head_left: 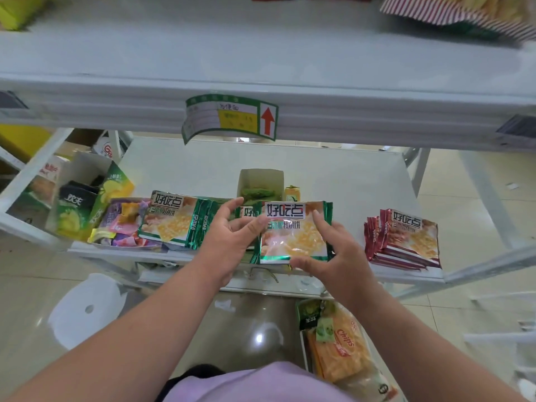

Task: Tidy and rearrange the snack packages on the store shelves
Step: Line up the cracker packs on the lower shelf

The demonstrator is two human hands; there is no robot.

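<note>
Both hands, left (232, 236) and right (339, 256), pinch a green cracker packet (293, 232) at the shelf (319, 175) front; loosely squeezed, neighbouring packets (174, 220) may slip off.

The white shelf (333, 175) has green cracker packs (293, 230) up front in the middle. Red cracker packs (406, 239) sit well right of those, purple candy packs (124, 224) off to their left, and an open carton (261, 184) just behind.
</note>
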